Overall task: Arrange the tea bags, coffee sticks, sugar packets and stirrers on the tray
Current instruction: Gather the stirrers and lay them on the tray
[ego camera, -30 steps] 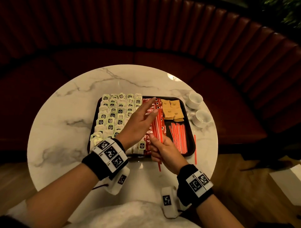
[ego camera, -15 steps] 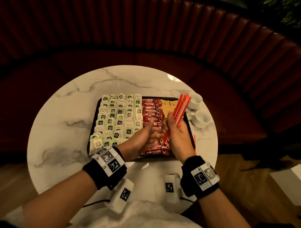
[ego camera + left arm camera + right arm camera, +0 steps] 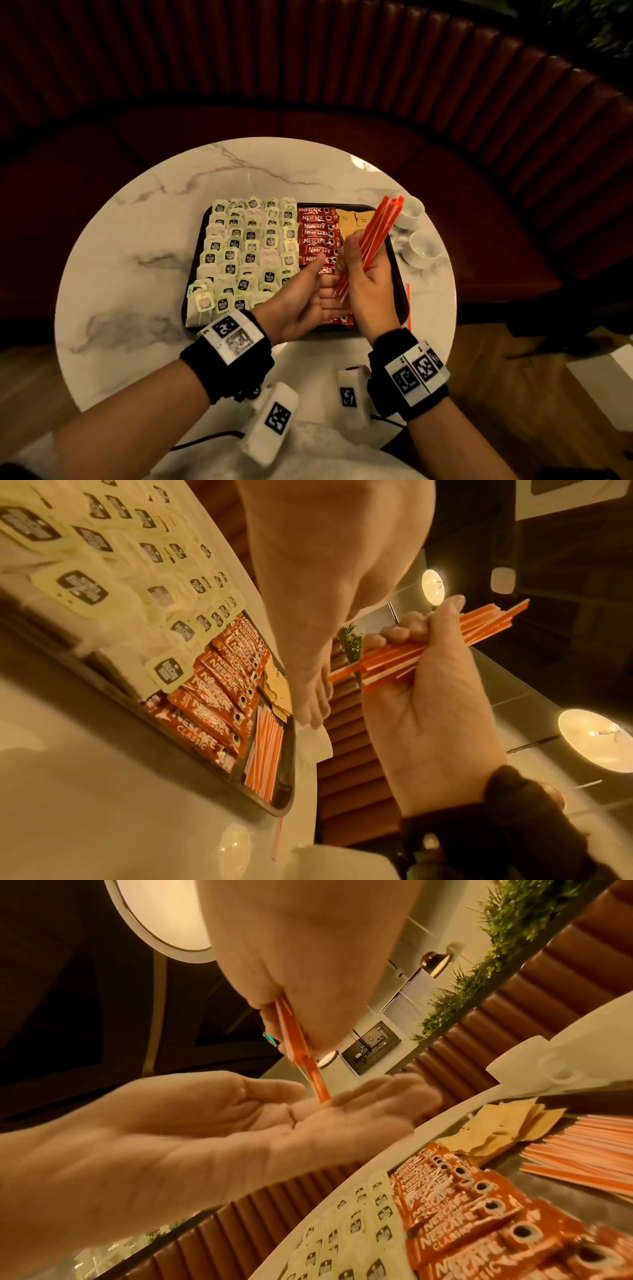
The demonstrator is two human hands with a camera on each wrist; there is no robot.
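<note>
Stirrer step right now. The right hand has its fingers curled round a bundle of stirrers, held tilted above the tray, with the far ends pointing up and to the right. The near ends are butted against the left hand, which is flat and palm-up with its fingers spread loose, holding nothing. Looks to me like the ends are being tapped level on the palm.

Next move, I'd guess: lower the bundle onto the right side of the tray, beside the stirrers already lying there, and line it up with them. The grip needs to stay firm or the thin sticks will fan out.

The tray is pretty full: tea bags fill the left half, coffee sticks run down the middle, and sugar packets sit at the far right. One stray stirrer lies on the tabletop just right of the tray and probably needs collecting. Two cups stand close to the tray's far-right corner, so watch the elbow room there.
</note>
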